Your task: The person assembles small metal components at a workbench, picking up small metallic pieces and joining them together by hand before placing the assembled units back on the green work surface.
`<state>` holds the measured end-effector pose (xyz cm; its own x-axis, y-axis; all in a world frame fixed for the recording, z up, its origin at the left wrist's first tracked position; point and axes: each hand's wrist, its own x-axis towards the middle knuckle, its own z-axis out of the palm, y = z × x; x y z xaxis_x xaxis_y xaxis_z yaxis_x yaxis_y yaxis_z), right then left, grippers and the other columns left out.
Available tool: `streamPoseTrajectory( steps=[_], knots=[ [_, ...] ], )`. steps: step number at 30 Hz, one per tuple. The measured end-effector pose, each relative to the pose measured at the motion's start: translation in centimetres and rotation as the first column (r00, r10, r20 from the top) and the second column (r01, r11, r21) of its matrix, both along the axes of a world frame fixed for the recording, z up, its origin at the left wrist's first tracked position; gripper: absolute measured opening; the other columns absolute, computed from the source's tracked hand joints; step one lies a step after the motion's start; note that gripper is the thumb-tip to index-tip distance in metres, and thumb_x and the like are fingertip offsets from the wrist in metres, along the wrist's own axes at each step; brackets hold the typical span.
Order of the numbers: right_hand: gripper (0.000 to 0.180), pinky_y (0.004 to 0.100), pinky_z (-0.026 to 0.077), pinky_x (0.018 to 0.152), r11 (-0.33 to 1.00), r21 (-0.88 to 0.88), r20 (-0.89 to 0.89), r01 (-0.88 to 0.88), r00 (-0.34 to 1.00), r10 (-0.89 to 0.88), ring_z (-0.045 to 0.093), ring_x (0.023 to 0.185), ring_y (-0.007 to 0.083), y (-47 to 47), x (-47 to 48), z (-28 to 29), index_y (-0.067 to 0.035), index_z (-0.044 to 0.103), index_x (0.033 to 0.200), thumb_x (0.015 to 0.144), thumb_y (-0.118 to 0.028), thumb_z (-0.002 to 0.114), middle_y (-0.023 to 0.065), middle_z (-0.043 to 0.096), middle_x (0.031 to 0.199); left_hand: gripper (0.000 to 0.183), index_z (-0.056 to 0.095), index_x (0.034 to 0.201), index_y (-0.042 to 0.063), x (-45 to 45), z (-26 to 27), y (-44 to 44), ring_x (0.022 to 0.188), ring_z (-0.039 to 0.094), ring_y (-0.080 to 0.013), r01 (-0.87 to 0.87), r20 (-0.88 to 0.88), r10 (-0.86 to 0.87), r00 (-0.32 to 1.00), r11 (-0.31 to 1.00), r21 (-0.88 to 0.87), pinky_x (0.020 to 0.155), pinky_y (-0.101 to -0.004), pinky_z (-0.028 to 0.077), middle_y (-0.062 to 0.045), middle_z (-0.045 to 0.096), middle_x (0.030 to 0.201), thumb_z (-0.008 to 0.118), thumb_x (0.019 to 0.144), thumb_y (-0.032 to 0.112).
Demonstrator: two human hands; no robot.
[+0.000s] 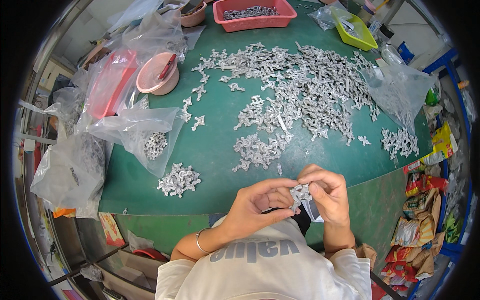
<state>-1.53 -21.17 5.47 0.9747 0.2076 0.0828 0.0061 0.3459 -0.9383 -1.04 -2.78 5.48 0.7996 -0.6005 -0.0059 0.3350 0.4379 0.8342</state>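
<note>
Above my lap, just past the near edge of the green table point(142, 204), both hands hold one small silver metal part point(300, 195). My left hand point(264, 200) grips it from the left between thumb and fingers. From the right, the thumb and fingertips of my right hand point(326, 193) pinch its upper end. Beyond the hands lies a small heap of like metal parts point(257, 150), and behind it a large spread pile of them point(318, 86). Another small heap point(180, 180) lies near the table's front left.
A pink bowl point(159, 84) with a red-handled tool across it stands at left, among clear plastic bags point(138, 131). At the back are a red tray point(255, 24) of metal pieces and a yellow-green tray point(356, 33). A plastic bag point(397, 90) of parts lies at right.
</note>
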Motion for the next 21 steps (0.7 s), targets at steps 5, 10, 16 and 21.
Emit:
streamPoseTrajectory(
  steps=[5, 10, 16, 21],
  knots=[
    [0.017, 0.027, 0.039, 0.074, 0.998, 0.048, -0.022, -0.03, 0.999, 0.031, 0.052, 0.084, 0.0153, -0.02, 0.05, -0.2, 0.006, 0.06, 0.095, 0.083, -0.001, 0.052, 0.0113, 0.057, 0.091, 0.044, 0.042, 0.118, -0.007, -0.06, 0.14, -0.08, 0.083, 0.058, -0.0153, -0.012, 0.008, 0.012, 1.0, 1.0, 0.006, 0.077, -0.0282, 0.047, -0.009, 0.056, 0.083, 0.059, 0.077, -0.01],
    [0.017, 0.0272, 0.039, 0.075, 0.995, 0.089, -0.03, -0.054, 0.998, 0.057, 0.052, 0.084, 0.015, -0.07, -0.02, -0.37, 0.006, 0.06, 0.096, 0.084, -0.004, 0.054, 0.0108, 0.057, 0.091, 0.043, 0.043, 0.116, -0.007, -0.14, 0.16, -0.08, 0.082, 0.058, -0.0151, -0.016, 0.012, 0.016, 1.0, 1.0, 0.003, 0.077, -0.028, 0.047, -0.009, 0.056, 0.083, 0.059, 0.076, -0.01],
    [0.017, 0.0291, 0.037, 0.069, 0.997, 0.074, -0.052, -0.014, 0.998, 0.018, 0.049, 0.077, 0.0188, 0.33, 0.04, -0.32, 0.003, 0.06, 0.088, 0.083, -0.014, 0.058, 0.0132, 0.055, 0.082, 0.044, 0.044, 0.115, -0.006, -0.31, 0.26, -0.2, 0.082, 0.057, -0.0139, -0.025, 0.006, 0.025, 1.0, 1.0, -0.003, 0.078, -0.0283, 0.048, -0.009, 0.056, 0.084, 0.061, 0.075, -0.01],
    [0.016, 0.0292, 0.037, 0.069, 0.997, 0.077, -0.035, -0.024, 0.999, 0.027, 0.049, 0.077, 0.0188, 0.36, 0.03, -0.35, 0.002, 0.059, 0.088, 0.084, -0.013, 0.057, 0.0131, 0.055, 0.083, 0.045, 0.044, 0.116, -0.005, -0.33, 0.3, -0.14, 0.083, 0.057, -0.0135, -0.02, 0.014, 0.02, 1.0, 1.0, -0.003, 0.079, -0.0283, 0.048, -0.008, 0.055, 0.085, 0.061, 0.075, -0.01]
  ],
)
